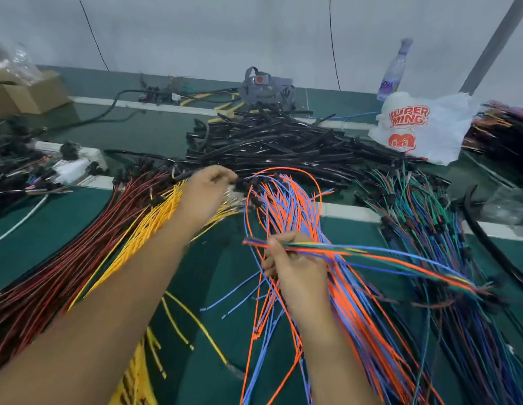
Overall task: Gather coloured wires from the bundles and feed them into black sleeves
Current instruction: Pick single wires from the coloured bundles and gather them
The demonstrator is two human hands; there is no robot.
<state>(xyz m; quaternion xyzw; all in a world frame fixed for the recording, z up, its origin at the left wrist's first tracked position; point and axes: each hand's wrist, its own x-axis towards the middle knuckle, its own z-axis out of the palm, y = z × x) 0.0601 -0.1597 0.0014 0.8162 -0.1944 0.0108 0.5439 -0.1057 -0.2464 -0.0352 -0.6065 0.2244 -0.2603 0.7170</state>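
Right hand: we see our right hand (295, 267) with fingers curled round a thin gathered bunch of wires (371, 255) in orange, blue, green and yellow, which runs out to the right above the table.
Left hand: our left hand (207, 191) reaches forward to the near edge of the black pile, fingers bent; the fingertips are blurred, so we cannot tell whether they pinch anything.
Black sleeves: a heap of black sleeves (272, 144) lies beyond both hands, mid-table.
Bundles: red wires (64, 258) and yellow wires (143, 229) lie under and left of our left forearm; the orange and blue wires (286, 206) spread between the hands and under the right wrist; a green and dark blue bundle (424, 217) lies to the right.
In the way: loose orange loops arch across the space between the held bunch and the sleeve heap.
Around: a printed plastic bag (424, 127), a bottle (395, 68) behind it, a cardboard box (29, 92) far left, on the green table (49, 229).
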